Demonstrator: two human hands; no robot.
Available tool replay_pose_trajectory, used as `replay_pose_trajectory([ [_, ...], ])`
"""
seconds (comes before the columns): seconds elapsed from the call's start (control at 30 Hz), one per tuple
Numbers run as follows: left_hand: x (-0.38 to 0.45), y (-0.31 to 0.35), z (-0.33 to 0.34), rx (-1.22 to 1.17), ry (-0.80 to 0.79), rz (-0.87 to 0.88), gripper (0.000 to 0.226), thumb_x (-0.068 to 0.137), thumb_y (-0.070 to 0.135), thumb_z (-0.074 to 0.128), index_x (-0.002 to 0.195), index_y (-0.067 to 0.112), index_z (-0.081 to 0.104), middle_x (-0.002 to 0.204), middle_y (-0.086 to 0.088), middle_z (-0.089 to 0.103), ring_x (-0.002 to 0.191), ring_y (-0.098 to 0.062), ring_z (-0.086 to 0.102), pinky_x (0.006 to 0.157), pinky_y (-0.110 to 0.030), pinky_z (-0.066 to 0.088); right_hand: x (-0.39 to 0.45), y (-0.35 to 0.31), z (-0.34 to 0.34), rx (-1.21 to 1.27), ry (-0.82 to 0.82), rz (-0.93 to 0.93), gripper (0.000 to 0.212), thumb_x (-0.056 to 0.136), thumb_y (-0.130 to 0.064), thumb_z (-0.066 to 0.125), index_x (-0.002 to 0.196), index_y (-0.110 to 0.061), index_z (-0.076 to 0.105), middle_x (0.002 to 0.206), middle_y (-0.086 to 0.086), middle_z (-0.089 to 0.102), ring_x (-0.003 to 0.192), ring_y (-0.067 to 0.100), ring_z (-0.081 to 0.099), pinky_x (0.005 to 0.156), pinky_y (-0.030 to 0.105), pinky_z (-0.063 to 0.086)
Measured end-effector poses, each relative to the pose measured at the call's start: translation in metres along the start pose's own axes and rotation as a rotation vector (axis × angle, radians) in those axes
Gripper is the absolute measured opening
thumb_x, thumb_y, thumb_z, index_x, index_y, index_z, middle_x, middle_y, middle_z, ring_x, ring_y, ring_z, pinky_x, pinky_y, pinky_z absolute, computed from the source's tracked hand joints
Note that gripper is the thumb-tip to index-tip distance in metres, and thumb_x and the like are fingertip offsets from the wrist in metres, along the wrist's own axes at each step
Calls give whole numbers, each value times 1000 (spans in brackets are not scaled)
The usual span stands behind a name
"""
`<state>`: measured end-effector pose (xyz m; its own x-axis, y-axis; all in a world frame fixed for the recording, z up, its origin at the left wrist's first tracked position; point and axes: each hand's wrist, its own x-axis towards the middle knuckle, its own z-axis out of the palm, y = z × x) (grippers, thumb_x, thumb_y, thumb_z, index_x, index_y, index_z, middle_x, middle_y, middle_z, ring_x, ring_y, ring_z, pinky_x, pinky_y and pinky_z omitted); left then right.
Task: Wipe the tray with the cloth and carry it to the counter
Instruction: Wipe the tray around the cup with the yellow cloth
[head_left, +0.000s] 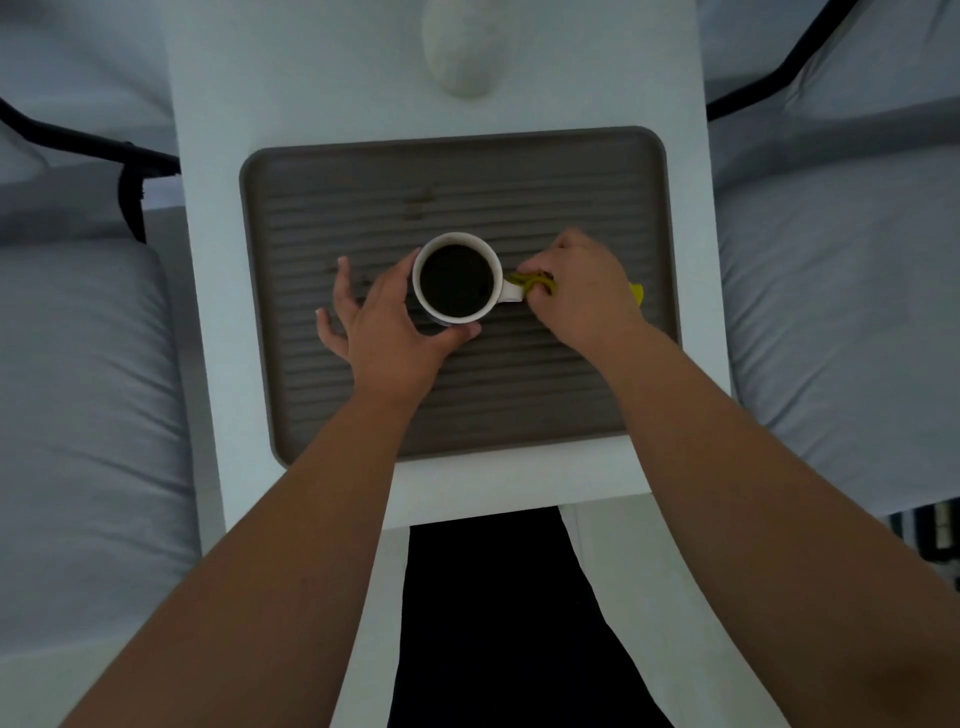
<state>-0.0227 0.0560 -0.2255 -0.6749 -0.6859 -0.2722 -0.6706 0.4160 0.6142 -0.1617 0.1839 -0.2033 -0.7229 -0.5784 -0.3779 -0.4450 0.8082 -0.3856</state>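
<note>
- The brown ribbed tray lies flat on the white worktop.
- A white mug of dark liquid stands near the tray's middle.
- The left hand cups the mug's left side, thumb curled round the near wall, other fingers spread.
- The right hand clutches a bunched yellow cloth just beside the mug's handle.

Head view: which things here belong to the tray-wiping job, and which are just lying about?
Job:
ribbed grey tray
yellow cloth, bunched in the right hand
left hand, cupping the mug

Bystanders:
white mug of dark drink, standing on the tray
pale rounded object
white table
</note>
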Motion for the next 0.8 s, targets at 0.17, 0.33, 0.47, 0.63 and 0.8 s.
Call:
replay_pose_trajectory([
  [0.17,0,-1,1,-22,6,-12,84,63,54,81,138,38,47,143,11,50,150,-16,-5,113,-55,-7,-9,19,4,150,36,203,27,83,-22,60,109,-22,69,116,10,60,102,28,59,89,32,48],
  [0.33,0,-1,2,-15,8,-7,84,63,55,81,138,36,47,142,11,51,150,-18,-4,113,-55,-5,-20,9,3,22,54,110,44,77,-37,65,120,-36,56,126,3,45,115,28,38,95,37,33],
  [0.47,0,-2,2,-26,9,-4,84,63,54,82,138,35,48,142,11,50,150,-17,-4,113,-54,-5,-17,3,10,43,91,-16,23,82,-36,66,105,-33,66,114,-3,54,109,26,42,87,35,33],
  [0.63,2,2,0,-63,29,-23,83,62,53,82,136,41,49,136,30,43,150,-16,-2,114,-55,-1,-13,3,15,74,122,-71,16,87,-30,62,102,-27,67,109,-5,63,105,26,45,79,34,29],
  [0.8,7,17,-4,-120,10,-43,83,60,52,84,134,46,48,126,39,30,150,-16,-2,114,-54,1,-6,5,12,98,143,-65,19,88,-27,60,105,-24,66,110,-3,63,104,25,48,79,34,30],
])
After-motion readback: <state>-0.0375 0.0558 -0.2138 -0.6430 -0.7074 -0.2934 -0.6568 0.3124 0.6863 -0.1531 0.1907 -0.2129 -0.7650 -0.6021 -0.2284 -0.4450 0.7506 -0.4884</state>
